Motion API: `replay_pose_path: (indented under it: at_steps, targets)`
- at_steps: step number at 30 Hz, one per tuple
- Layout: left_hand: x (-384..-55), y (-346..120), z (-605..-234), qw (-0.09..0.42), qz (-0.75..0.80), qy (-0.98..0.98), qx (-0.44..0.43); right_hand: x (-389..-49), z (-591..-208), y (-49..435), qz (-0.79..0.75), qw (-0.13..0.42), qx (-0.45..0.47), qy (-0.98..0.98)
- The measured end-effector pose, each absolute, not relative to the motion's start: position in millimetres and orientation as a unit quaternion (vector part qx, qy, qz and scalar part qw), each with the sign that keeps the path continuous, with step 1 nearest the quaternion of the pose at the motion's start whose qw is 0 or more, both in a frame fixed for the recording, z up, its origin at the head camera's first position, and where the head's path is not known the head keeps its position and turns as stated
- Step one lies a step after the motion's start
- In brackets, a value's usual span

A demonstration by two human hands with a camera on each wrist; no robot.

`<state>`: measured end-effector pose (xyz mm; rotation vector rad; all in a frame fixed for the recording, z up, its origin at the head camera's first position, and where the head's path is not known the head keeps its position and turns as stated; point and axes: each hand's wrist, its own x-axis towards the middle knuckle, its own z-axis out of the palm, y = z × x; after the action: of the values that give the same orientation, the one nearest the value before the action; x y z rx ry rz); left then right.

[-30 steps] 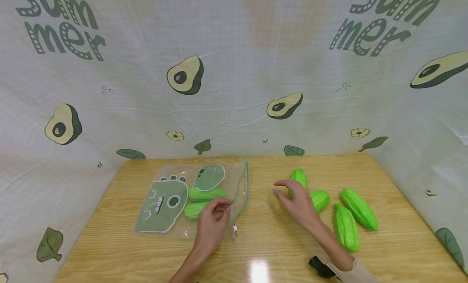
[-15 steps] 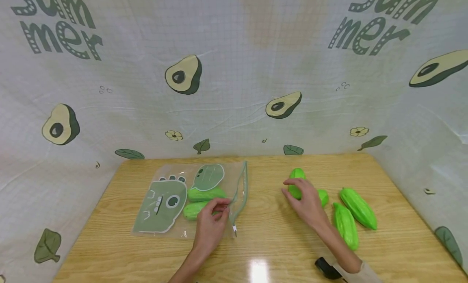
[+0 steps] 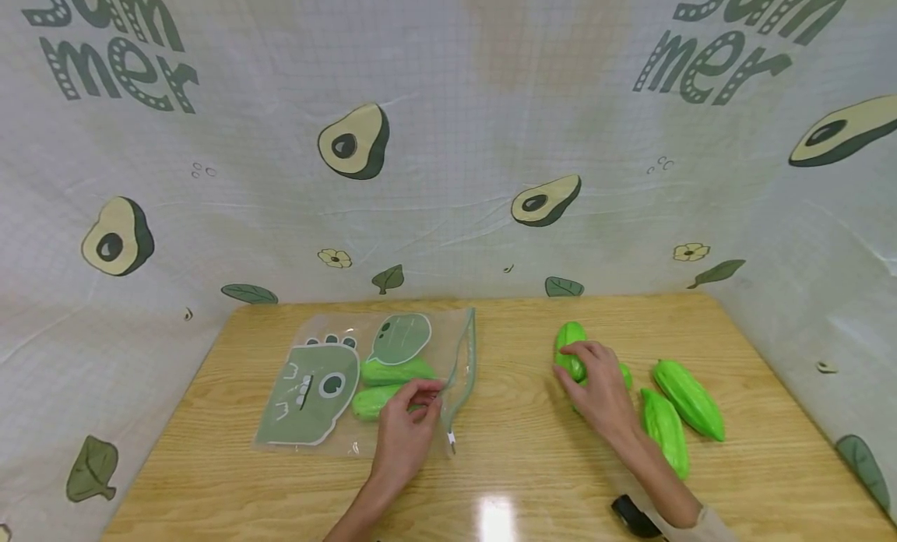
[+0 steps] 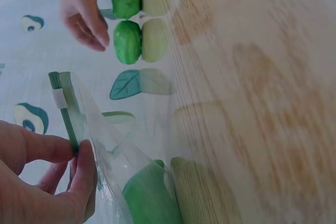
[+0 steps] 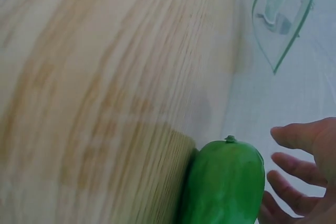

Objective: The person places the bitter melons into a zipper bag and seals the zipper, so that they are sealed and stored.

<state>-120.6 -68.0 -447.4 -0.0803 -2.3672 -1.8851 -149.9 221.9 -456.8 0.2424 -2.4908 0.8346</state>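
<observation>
Right of the frame's centre, a bright-green, oblong, glossy vegetable (image 3: 570, 336), its long axis pointed up-frame, was approached closest by the loosely spread right hand (image 3: 600, 390), lower right, while a clear, dinosaur-printed plastic bag (image 3: 336, 398) was pinched at centre by the left hand (image 3: 406, 425).

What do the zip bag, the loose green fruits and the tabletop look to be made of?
Zip bag: glossy plastic film, see-through with small glints. Loose green fruits: perhaps moulded plastic or foam, given the bright, even colour and sheen, though real produce isn't ruled out. Tabletop: wood or wood-look laminate, smooth finish; it shows grain and a bright reflection.
</observation>
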Motion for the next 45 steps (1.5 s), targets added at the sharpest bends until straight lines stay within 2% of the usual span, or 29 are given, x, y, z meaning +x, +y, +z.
replay_pose_path:
  at_steps: [8,19,45]
  targets:
    - [-120.8,-68.1,-446.9,0.055,-0.621,-0.782,-0.03,-149.1,-460.2,225.9,0.277,0.259,0.099,-0.92]
    - [-120.0,-67.8,-446.5,0.051,-0.624,-0.779,-0.035,-149.6,-463.5,226.8,0.255,0.238,0.089,-0.933]
    - [-120.1,-68.0,-449.4,0.046,-0.611,-0.789,-0.037,-157.1,-461.7,219.4,0.191,0.243,0.072,-0.948]
